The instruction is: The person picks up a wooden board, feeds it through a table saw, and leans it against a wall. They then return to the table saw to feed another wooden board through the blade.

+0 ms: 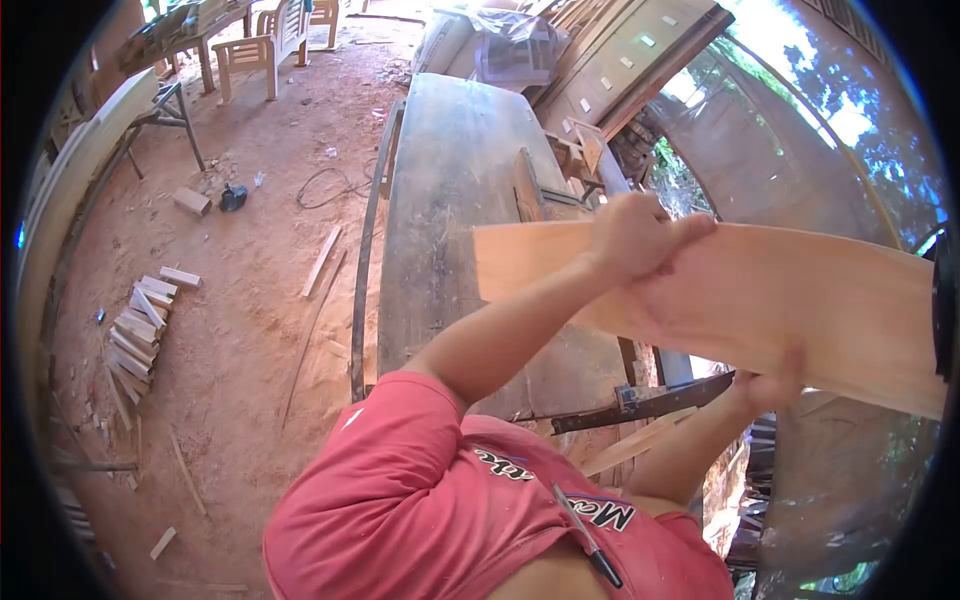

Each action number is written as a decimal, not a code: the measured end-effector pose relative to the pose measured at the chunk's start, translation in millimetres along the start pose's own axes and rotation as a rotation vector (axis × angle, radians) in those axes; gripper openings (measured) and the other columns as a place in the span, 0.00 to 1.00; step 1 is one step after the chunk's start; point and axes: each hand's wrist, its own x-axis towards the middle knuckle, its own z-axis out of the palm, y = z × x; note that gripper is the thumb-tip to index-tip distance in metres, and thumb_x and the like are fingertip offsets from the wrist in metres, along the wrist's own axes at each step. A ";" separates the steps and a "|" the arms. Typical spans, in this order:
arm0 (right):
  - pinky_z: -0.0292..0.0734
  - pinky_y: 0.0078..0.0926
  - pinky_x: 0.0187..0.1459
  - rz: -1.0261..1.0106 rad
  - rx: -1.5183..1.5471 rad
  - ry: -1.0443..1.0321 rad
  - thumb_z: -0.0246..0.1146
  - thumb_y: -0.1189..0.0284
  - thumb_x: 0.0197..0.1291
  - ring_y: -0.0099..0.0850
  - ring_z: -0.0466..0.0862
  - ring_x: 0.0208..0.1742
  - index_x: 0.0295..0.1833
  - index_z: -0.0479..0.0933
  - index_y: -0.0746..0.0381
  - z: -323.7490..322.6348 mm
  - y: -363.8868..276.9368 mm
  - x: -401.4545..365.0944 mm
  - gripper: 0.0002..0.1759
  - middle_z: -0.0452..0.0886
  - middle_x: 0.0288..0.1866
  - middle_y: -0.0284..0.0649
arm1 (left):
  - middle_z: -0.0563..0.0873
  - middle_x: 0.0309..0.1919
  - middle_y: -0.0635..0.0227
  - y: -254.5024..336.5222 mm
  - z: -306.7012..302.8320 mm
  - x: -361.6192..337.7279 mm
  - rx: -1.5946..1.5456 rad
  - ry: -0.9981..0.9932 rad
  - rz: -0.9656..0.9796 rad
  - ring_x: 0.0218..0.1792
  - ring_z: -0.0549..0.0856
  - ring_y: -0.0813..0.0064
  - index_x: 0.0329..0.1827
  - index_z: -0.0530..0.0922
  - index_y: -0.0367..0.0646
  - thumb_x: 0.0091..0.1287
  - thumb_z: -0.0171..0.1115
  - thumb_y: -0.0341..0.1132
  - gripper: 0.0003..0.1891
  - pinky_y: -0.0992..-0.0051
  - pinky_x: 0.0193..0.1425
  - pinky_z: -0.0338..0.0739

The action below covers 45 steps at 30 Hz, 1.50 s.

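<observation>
A long, pale wooden board stretches across the right side of the head view, raised above the workbench. My left hand is closed over its far edge, with the thumb pointing right along the wood. Lower down and further right, my right hand grips the near edge; its fingers are partly hidden beneath the board. The board's left end overhangs the dusty bench top, while its right end runs to the dark border of the view.
Wood offcuts lie piled on the dirt floor at left. Behind the bench are wrapped bundles and a panelled door. Plastic chairs stand at the back. A dark metal bar crosses below the board. A pen hangs on the red shirt.
</observation>
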 end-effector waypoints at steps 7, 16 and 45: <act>0.84 0.34 0.47 -0.069 -1.162 0.150 0.67 0.81 0.55 0.38 0.86 0.49 0.61 0.75 0.75 90.1 74.8 57.1 0.26 0.83 0.53 0.49 | 0.82 0.14 0.57 -38.5 52.9 33.4 -0.266 -0.007 -0.168 0.18 0.85 0.67 0.16 0.80 0.31 0.65 0.64 0.66 0.39 0.60 0.30 0.79; 0.80 0.36 0.50 0.085 -1.189 -0.086 0.63 0.79 0.50 0.44 0.88 0.45 0.59 0.78 0.71 57.8 179.4 123.9 0.27 0.87 0.44 0.55 | 0.82 0.46 0.39 -135.5 15.2 60.1 0.070 0.068 0.071 0.48 0.84 0.55 0.41 0.82 0.26 0.62 0.70 0.63 0.37 0.59 0.54 0.78; 0.81 0.36 0.47 0.445 -1.230 -0.017 0.69 0.70 0.52 0.42 0.88 0.42 0.50 0.81 0.67 -46.2 276.0 34.5 0.20 0.88 0.39 0.49 | 0.47 0.79 0.29 -247.4 59.6 23.0 0.168 0.094 0.108 0.77 0.62 0.37 0.47 0.76 0.19 0.49 0.78 0.44 0.35 0.61 0.76 0.65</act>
